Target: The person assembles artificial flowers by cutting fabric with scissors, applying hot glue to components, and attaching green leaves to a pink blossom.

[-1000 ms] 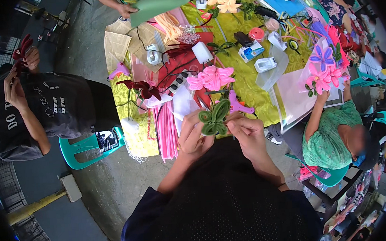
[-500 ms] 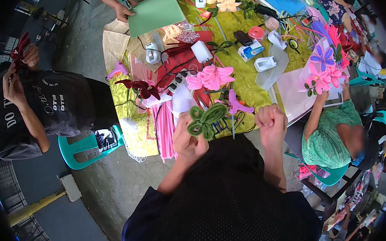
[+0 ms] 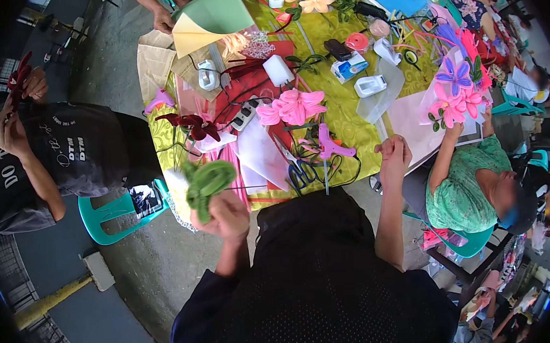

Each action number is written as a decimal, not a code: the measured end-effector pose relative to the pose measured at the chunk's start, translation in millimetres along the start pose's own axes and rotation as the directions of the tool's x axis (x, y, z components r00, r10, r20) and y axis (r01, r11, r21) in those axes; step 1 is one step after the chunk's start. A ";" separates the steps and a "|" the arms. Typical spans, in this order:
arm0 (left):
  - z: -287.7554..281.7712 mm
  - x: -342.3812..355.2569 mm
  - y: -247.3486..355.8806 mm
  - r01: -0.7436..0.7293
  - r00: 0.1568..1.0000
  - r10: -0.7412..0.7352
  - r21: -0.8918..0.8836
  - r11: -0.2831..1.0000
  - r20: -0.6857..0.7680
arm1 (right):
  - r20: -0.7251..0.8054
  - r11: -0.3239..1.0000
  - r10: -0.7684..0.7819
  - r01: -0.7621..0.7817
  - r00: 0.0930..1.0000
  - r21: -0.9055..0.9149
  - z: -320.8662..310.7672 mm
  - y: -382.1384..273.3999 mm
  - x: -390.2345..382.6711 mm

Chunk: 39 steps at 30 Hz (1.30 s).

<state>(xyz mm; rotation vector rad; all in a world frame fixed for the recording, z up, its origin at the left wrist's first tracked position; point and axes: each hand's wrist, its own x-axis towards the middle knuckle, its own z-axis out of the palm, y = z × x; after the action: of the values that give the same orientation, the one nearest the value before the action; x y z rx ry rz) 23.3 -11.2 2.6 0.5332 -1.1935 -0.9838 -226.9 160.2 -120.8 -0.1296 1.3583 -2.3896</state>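
My left hand (image 3: 226,217) pinches a sprig of green fuzzy pipe-cleaner leaves (image 3: 209,182), raised over the table's near left edge and slightly blurred. My right hand (image 3: 394,155) is up at the near right edge, fingers curled together; whatever they may hold is too small to make out. Between the hands lie blue-handled scissors (image 3: 300,173) and a purple glue gun (image 3: 333,143). Beyond them rests a pink pipe-cleaner flower (image 3: 299,107). A dark red flower (image 3: 198,126) sits to the left, above a bundle of pink stems (image 3: 228,154).
A yellow-green cloth (image 3: 348,118) covers the table. White tape dispensers (image 3: 370,86), a power strip (image 3: 243,115) and cables are spread over it. Across the table, a person's hand (image 3: 162,20) holds green paper (image 3: 216,11). People sit at right, by a pink-purple bouquet (image 3: 453,92), and at left.
My left hand has swung left with the green leaves, away from my right hand, uncovering the scissors. My right hand has risen slightly. Across the table, the green paper has curled over, showing a yellowish side.
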 end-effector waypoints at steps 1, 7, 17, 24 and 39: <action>-1.4 5.5 2.4 -0.026 0.998 0.027 0.022 0.999 -0.061 | -0.004 0.999 0.012 -0.012 1.000 -0.039 -7.7 5.7 1.2; -1.8 21.2 15.9 0.008 1.000 -0.009 -0.078 0.997 -0.006 | 0.187 0.633 0.014 0.136 0.982 -0.762 -32.0 47.6 -1.9; -12.5 13.8 5.7 -0.022 1.000 0.023 -0.086 0.996 0.014 | 0.674 0.011 0.108 0.677 0.731 -0.736 -9.2 80.5 -9.4; -14.6 9.6 7.9 -0.003 1.000 0.003 0.004 1.000 -0.012 | 0.707 0.043 -0.059 0.709 0.705 -0.704 -21.3 99.3 -10.7; 8.4 11.1 10.7 0.025 0.997 -0.023 0.025 0.999 -0.076 | -0.011 0.993 0.120 -0.120 0.993 -0.002 9.1 49.6 -7.0</action>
<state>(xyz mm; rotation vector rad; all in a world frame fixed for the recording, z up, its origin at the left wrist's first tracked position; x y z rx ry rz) 19.7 -14.2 19.5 0.6014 -1.1354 -0.9617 -203.9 132.8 -157.1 -0.0347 1.3357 -2.2919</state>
